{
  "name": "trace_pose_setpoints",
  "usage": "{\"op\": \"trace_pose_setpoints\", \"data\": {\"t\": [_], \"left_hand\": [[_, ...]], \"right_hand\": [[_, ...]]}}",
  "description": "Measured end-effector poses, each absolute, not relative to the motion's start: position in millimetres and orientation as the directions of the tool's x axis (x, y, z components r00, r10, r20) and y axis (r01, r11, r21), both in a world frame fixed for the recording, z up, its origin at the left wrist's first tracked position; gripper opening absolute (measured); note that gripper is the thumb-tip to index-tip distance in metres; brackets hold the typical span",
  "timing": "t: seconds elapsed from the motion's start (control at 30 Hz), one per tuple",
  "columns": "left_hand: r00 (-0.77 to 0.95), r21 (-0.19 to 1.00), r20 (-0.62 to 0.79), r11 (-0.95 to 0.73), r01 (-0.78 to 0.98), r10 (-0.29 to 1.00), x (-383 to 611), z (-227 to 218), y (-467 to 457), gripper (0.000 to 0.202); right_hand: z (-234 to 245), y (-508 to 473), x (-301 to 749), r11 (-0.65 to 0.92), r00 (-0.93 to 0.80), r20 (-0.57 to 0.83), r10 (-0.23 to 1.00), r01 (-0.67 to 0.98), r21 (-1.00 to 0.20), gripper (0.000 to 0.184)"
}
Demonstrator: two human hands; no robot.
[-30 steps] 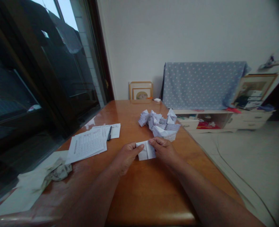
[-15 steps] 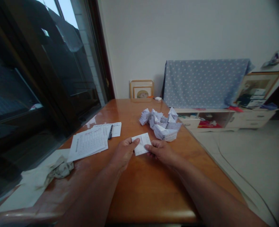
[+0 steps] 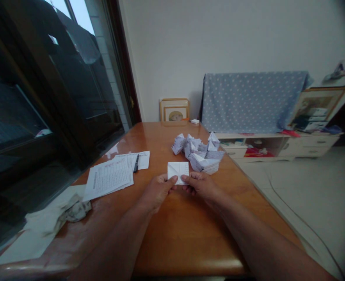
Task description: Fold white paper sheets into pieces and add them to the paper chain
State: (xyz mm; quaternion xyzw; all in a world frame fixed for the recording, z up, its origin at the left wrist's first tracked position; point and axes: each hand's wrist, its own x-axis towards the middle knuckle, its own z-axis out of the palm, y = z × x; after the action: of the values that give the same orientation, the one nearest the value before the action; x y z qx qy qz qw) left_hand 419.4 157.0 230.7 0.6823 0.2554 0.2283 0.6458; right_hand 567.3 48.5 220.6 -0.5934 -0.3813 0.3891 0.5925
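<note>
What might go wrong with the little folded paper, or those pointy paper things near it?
The folded paper is pinched by both the left hand and the right hand along its near edge, so a hard tug apart might tear or crease it.

The pointy paper shapes are clustered just beyond the right hand, near the right edge of the table. A bump might squash them or perhaps knock one off.
</note>
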Motion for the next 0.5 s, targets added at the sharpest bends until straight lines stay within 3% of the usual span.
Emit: {"op": "trace_pose_setpoints", "data": {"t": [0.2,0.37,0.5], "left_hand": [[0.814,0.982,-0.088,-0.087,0.168,0.575,413.9,239.7,157.3,0.034],[0.821,0.955,-0.184,-0.1,0.28,0.54,411.2,245.3,158.3,0.027],[0.838,0.967,-0.139,-0.109,0.229,0.528,412.0,248.4,158.1,0.021]], "right_hand": [[226.2,44.9,581.1,0.088,0.513,0.086,0.854,0.02,-0.996,0.029],[223.1,41.8,591.2,-0.079,0.418,-0.048,0.907,0.058,-0.995,0.021],[222.5,38.6,594.6,-0.137,0.391,-0.101,0.915,0.065,-0.988,0.016]]}}
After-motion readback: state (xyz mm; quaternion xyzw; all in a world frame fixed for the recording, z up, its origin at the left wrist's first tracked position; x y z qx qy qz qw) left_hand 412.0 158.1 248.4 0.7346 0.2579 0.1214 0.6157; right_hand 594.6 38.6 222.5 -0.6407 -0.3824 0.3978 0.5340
